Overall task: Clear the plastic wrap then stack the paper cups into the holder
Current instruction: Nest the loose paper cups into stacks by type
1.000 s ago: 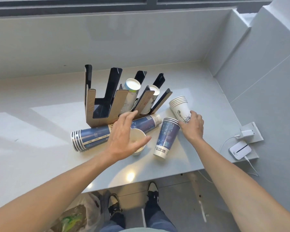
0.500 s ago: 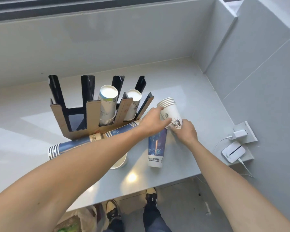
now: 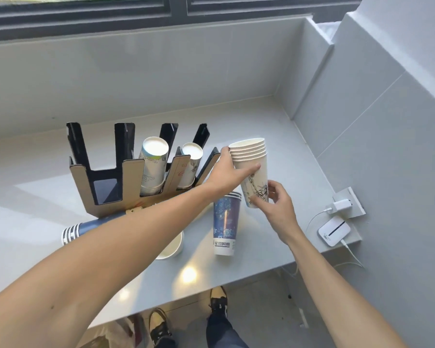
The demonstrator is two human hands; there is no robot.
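From the head camera, you held a nested stack of white cups above the surface, your left hand with fingers clasped near its rims, your right hand with fingers wrapped round its base. The holder just beside it carried two inverted stacks, in its two right-hand slots; its left slots looked empty. No plastic wrap showed on the stack you held. By my reckoning you were roughly midway: a blue stack upright, a striped stack lying down and a loose white cup were all left outside the holder.
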